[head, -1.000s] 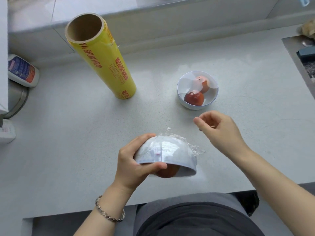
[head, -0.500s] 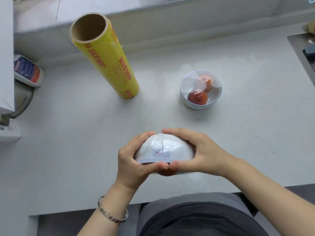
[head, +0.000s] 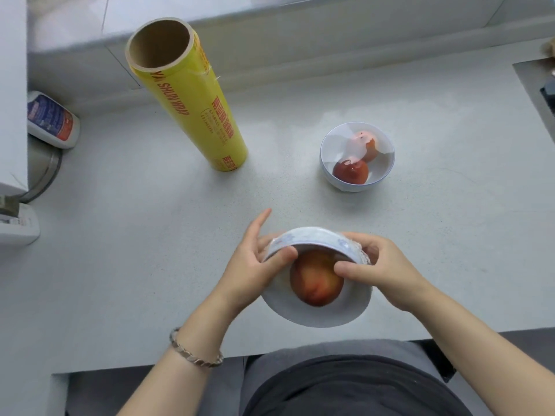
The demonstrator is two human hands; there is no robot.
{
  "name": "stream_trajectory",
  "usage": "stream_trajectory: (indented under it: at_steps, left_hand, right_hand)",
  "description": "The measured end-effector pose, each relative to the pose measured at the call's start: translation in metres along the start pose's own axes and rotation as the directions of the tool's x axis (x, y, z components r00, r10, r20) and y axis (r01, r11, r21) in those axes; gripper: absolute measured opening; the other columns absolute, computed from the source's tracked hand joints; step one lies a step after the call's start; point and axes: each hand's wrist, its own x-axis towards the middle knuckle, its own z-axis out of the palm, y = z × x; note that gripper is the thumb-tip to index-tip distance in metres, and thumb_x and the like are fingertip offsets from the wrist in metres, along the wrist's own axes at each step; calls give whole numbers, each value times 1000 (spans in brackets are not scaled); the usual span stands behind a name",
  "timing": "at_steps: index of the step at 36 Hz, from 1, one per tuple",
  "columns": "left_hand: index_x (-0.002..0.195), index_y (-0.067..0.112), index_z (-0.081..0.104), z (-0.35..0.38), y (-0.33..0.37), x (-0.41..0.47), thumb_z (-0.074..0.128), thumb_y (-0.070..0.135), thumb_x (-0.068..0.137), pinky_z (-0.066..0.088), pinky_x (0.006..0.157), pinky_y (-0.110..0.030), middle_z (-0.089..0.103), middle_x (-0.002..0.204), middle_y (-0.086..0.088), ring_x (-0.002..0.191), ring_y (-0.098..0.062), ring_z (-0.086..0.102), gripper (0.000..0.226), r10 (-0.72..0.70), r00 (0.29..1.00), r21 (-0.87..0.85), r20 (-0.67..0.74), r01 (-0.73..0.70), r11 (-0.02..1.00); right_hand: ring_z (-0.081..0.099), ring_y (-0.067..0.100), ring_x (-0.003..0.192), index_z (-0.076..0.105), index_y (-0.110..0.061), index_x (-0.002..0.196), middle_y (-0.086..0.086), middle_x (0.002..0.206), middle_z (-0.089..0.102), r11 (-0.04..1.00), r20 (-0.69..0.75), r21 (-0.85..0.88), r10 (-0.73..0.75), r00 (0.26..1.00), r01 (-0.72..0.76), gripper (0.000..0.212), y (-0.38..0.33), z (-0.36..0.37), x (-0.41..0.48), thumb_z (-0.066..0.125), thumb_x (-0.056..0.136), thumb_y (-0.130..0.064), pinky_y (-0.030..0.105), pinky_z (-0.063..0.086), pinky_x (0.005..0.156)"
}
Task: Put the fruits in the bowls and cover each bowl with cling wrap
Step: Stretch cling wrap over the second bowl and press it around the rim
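Observation:
Both my hands hold a white bowl (head: 315,312) tilted toward me above the counter's front edge. A red-orange fruit (head: 316,280) lies inside it under clear cling wrap. My left hand (head: 255,265) grips the bowl's left rim, index finger stretched out. My right hand (head: 378,268) grips the right rim, thumb pressing on the wrap. A second white bowl (head: 357,184) stands farther back on the counter, covered with wrap, with two red fruits (head: 350,171) inside. A tall yellow cling wrap roll (head: 192,106) stands upright at the back left.
A white bottle with a blue-red label (head: 52,120) lies at the left by a metal pot (head: 45,172). A white box (head: 18,226) sits at the left edge. A sink rim (head: 534,94) shows at the far right. My lap is below the counter edge.
The bowl was upside down between my hands; it has been turned so its wrapped opening faces me. My right hand came in from the side and gripped the rim.

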Motion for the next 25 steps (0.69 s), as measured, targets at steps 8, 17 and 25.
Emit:
stream_trajectory:
  at_steps: [8, 17, 25]
  left_hand:
    - [100, 47, 57, 8, 9, -1, 67, 63, 49, 41, 86, -11, 62, 107, 26, 103, 8, 56, 54, 65, 993, 316, 101, -94, 944]
    - [99, 45, 57, 17, -2, -18, 74, 60, 43, 44, 80, -9, 64, 101, 20, 97, 5, 57, 61, 243, 962, 297, -128, -197, 934]
    - [104, 49, 51, 16, -10, -23, 70, 67, 46, 39, 85, -6, 58, 106, 23, 101, 3, 54, 64, 321, 944, 479, -80, -246, 842]
  right_hand:
    - [68, 10, 88, 68, -22, 101, -2, 92, 74, 995, 35, -100, 16, 999, -12, 58, -3, 2, -2, 80, 45, -35, 19, 52, 75]
    - [65, 1, 86, 66, -26, 95, -10, 96, 69, 970, -39, -203, 127, 991, -132, 46, -25, -3, 2, 55, 63, -56, 15, 46, 73]
    - [55, 10, 68, 65, -11, 78, 1, 74, 63, 928, -64, -282, 236, 970, -244, 16, -22, 0, 10, 62, 86, -24, 26, 45, 74]
